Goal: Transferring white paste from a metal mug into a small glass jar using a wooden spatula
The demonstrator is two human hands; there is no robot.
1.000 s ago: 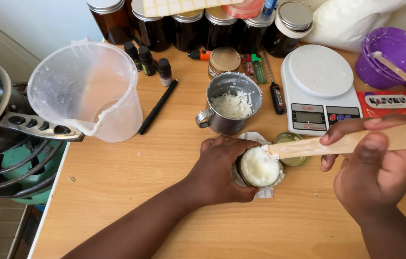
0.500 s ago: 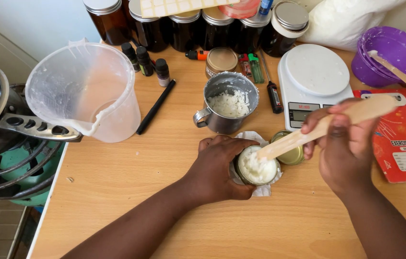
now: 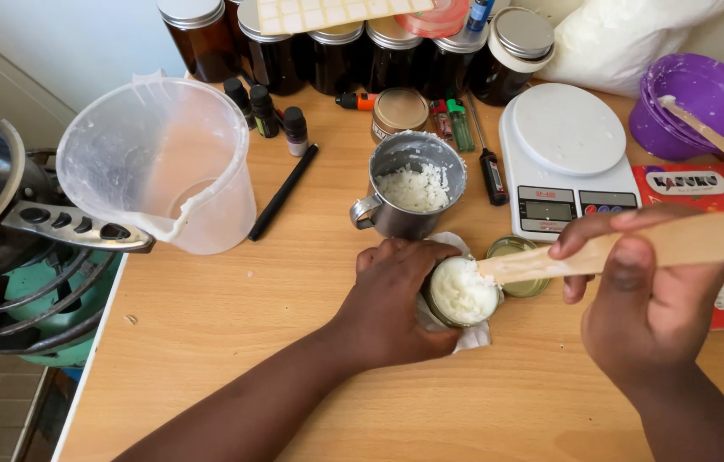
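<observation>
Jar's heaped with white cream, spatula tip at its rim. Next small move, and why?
Probably draw the wooden spatula flat across the small jar to level the cream. The white fill mounds above the rim, the right hand has the blade tip at the jar's edge, and the left hand grips the jar on the paper towel.

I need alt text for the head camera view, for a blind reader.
A left hand grips a small jar of white cream while the right hand lays a wooden spatula on it. Behind stand a metal cup, jug and scale.
</observation>
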